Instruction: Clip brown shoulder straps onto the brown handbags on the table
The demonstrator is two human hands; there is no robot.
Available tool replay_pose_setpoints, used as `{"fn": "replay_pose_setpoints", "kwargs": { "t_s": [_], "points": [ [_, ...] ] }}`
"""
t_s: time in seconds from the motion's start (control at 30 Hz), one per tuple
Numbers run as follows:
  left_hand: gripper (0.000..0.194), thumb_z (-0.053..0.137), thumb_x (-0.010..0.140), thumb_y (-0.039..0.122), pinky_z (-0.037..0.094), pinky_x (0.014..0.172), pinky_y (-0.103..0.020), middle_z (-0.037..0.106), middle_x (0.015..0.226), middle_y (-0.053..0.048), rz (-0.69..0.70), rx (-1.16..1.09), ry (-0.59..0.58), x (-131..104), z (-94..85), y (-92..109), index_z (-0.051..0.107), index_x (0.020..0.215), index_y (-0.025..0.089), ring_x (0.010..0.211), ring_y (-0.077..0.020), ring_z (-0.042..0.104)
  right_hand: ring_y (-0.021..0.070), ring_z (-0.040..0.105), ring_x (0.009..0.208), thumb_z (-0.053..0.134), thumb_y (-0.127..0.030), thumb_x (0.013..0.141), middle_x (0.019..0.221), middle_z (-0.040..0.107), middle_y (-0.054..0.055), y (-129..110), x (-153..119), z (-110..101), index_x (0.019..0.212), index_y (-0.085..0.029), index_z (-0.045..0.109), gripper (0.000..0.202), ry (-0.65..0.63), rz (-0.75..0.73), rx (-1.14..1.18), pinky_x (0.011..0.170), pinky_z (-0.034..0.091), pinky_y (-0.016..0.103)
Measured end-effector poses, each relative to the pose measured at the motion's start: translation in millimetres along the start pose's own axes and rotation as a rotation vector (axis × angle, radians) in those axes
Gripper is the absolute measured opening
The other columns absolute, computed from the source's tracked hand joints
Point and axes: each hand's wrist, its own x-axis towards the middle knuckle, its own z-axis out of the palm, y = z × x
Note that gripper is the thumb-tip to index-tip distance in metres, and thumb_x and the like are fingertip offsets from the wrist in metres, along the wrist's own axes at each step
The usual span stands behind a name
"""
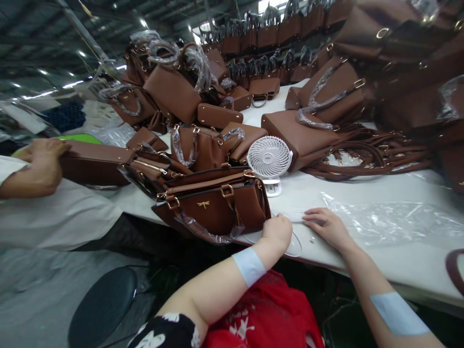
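My left hand (277, 233) is closed at the table's front edge, just right of a brown handbag (203, 212) with a gold dragonfly emblem and plastic-wrapped handles. A thin white cord (296, 244) loops beside that hand; what its fingers hold is too small to tell. To the right, my right hand (324, 224) rests low over the table, its fingertips pinched on the end of a thin whitish strip (294, 215) that runs between the hands. Behind them stands a small white fan (269, 157).
Brown bags (174, 94) are piled at the back left, more (300, 133) at the right beside coiled straps (358, 157). Clear plastic (391, 220) lies on the white table (384, 188). At the left, another person's hands (45, 164) touch a bag. A dark stool (103, 304) stands below.
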Motion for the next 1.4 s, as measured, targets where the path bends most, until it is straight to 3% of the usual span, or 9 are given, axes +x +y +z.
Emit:
{"fn": "replay_pose_setpoints", "kwargs": {
  "t_s": [0.37,0.6,0.7,0.87,1.0,1.07,1.13,1.27,1.4],
  "points": [
    [0.031,0.036,0.095,0.014,0.057,0.072,-0.036,0.070,0.093,-0.013,0.070,-0.101,0.111,-49.6,-7.6,-26.7,0.067,0.102,0.013,0.089,-0.0260,0.071,0.0244,0.067,0.094,0.056,-0.041,0.089,0.098,0.075,0.006,2.6,0.4,5.6,0.091,-0.025,0.079,0.028,0.024,0.002,-0.109,0.089,0.052,0.041],
    [0.028,0.051,0.091,0.034,0.049,0.073,-0.032,0.072,0.082,-0.009,0.002,-0.358,0.091,-92.9,1.4,-77.8,0.071,0.080,0.018,0.080,-0.0235,0.067,0.0253,0.064,0.102,0.047,-0.035,0.091,0.108,0.074,0.007,9.2,-2.7,8.6,0.100,-0.024,0.077,0.034,-0.039,-0.055,-0.213,0.094,0.050,0.043],
    [0.026,0.055,0.089,0.031,0.045,0.067,-0.028,0.069,0.072,-0.005,-0.030,-0.576,0.106,-108.9,7.2,-109.7,0.070,0.072,0.017,0.070,-0.0176,0.063,0.0257,0.064,0.102,0.042,-0.036,0.093,0.111,0.073,0.009,12.8,-1.8,8.2,0.103,-0.020,0.076,0.039,-0.011,-0.034,-0.295,0.093,0.050,0.043],
    [0.028,0.052,0.090,0.037,0.035,0.046,-0.020,0.048,0.050,0.006,-0.165,-1.262,0.060,-144.3,17.7,-154.7,0.067,0.080,0.015,0.043,-0.0075,0.044,0.0299,0.065,0.100,0.042,-0.036,0.091,0.110,0.072,0.013,4.9,6.1,3.3,0.104,-0.015,0.075,0.041,0.026,0.002,-0.459,0.092,0.051,0.047],
    [0.037,0.060,0.084,0.050,0.030,0.042,-0.018,0.045,0.049,0.008,-0.121,-1.587,0.043,-169.2,24.2,-170.5,0.066,0.080,0.014,0.040,-0.0047,0.039,0.0413,0.061,0.110,0.053,-0.026,0.082,0.121,0.064,0.025,-76.5,15.3,-13.0,0.123,-0.002,0.065,0.049,0.189,-0.091,-0.566,0.094,0.047,0.058],
    [0.041,0.062,0.080,0.055,0.028,0.041,-0.018,0.046,0.049,0.007,-0.082,-1.636,0.061,-177.3,24.3,-171.1,0.065,0.079,0.014,0.040,-0.0046,0.039,0.0379,0.061,0.111,0.058,-0.018,0.080,0.126,0.063,0.019,-144.0,13.5,-20.3,0.131,-0.011,0.060,0.052,0.376,-0.224,-0.436,0.098,0.046,0.055],
    [0.044,0.064,0.078,0.058,0.028,0.041,-0.019,0.048,0.050,0.007,-0.033,-1.656,0.082,-183.6,21.6,-168.4,0.065,0.078,0.013,0.041,-0.0049,0.040,0.0302,0.065,0.107,0.060,-0.010,0.080,0.124,0.065,0.011,-211.8,8.7,-20.9,0.132,-0.021,0.060,0.053,0.390,-0.427,-0.252,0.096,0.050,0.045],
    [0.049,0.065,0.075,0.062,0.029,0.041,-0.020,0.046,0.048,0.007,0.059,-1.681,0.147,-196.9,12.7,-164.8,0.064,0.076,0.013,0.040,-0.0052,0.039,0.0214,0.067,0.107,0.050,-0.014,0.090,0.127,0.065,0.010,-298.1,10.0,-1.1,0.139,-0.021,0.051,0.049,-0.213,-0.780,-0.139,0.086,0.057,0.030],
    [0.051,0.065,0.073,0.066,0.031,0.042,-0.020,0.048,0.048,0.007,0.054,-1.698,0.233,-215.4,5.5,-177.5,0.060,0.073,0.015,0.040,-0.0056,0.041,0.0172,0.071,0.085,0.046,-0.022,0.098,0.102,0.073,0.007,-325.8,37.5,15.4,0.127,-0.023,0.061,0.033,-0.411,-0.821,-0.191,0.074,0.058,0.027]
  ]
}}
